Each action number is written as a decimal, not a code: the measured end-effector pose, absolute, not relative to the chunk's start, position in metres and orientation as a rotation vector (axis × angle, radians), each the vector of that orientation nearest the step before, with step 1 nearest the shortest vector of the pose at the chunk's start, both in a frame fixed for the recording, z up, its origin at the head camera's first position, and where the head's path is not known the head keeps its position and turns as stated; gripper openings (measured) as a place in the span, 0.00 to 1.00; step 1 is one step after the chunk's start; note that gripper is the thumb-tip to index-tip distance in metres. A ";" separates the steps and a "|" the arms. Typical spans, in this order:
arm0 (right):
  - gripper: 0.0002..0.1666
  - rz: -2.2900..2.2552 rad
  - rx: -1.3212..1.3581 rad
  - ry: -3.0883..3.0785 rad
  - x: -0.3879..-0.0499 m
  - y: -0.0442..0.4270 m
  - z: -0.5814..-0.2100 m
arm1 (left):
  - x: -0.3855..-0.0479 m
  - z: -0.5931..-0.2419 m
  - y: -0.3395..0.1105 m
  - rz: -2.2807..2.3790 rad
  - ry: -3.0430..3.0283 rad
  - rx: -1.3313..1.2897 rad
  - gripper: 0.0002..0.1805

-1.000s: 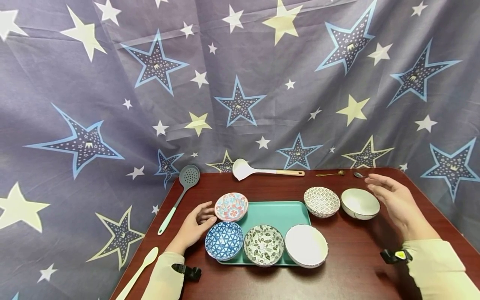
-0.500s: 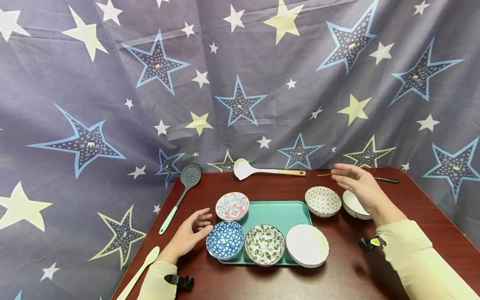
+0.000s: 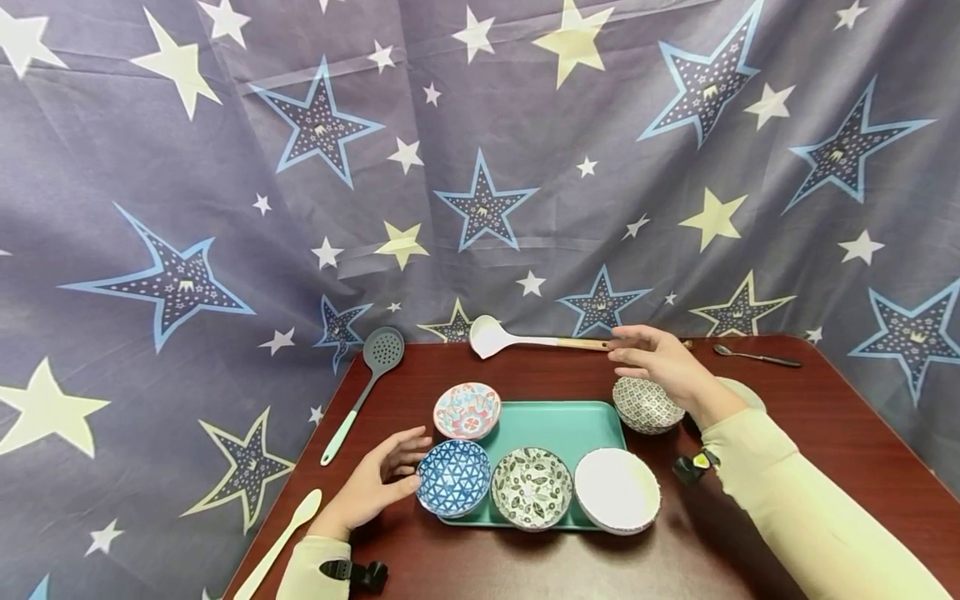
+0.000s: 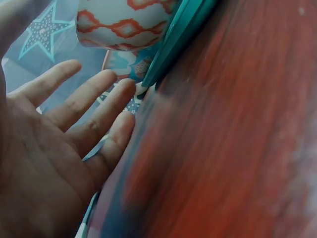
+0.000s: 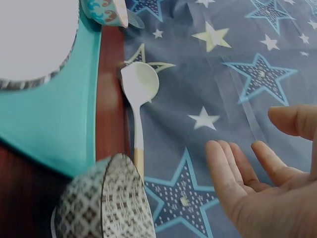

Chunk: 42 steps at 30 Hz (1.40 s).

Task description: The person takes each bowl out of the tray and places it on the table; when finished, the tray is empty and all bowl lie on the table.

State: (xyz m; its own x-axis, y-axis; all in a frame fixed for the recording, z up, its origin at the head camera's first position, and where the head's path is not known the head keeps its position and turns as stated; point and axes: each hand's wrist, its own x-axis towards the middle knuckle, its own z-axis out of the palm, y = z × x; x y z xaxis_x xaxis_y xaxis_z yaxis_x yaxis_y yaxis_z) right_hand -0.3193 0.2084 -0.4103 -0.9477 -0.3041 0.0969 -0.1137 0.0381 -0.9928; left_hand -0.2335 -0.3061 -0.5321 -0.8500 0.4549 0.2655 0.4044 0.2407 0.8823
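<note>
My left hand (image 3: 377,482) is beside the blue triangle-patterned bowl (image 3: 453,478), fingers spread and holding nothing; the left wrist view shows its open palm (image 4: 54,148). My right hand (image 3: 667,367), fingers extended and empty, hovers above the brown-and-white patterned bowl (image 3: 647,407), its fingertips near the end of the white ladle's wooden handle (image 3: 581,343). In the right wrist view the hand (image 5: 277,183) is right of that bowl (image 5: 106,203) and the ladle (image 5: 141,84). My right wrist partly hides a pale bowl (image 3: 742,392).
A green tray (image 3: 555,421) bears a leaf-patterned bowl (image 3: 532,489) and a white bowl (image 3: 617,492). A red-and-blue floral bowl (image 3: 467,411) overlaps its left corner. The grey slotted turner (image 3: 383,350) and cream spoon (image 3: 281,542) lie left; a small dark-handled spoon (image 3: 757,357) lies back right.
My right hand has moved left from beside the pale bowl, past it to above the patterned bowl. My left hand has drawn slightly back toward me. The bowls and utensils have not visibly moved.
</note>
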 end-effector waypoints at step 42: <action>0.24 -1.854 -0.293 2.042 -0.357 0.067 -0.423 | -0.234 -0.540 -0.306 1.582 2.411 0.940 0.47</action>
State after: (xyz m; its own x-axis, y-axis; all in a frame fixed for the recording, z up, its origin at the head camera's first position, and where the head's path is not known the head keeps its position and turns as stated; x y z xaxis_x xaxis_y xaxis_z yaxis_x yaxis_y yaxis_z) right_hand -0.3574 0.0674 -0.4231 -0.9115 -0.3907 -0.1285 0.0900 0.1152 -0.9893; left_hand -0.2341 -0.3060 -0.5398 -0.8027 0.5477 0.2360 0.4347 0.2664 0.8603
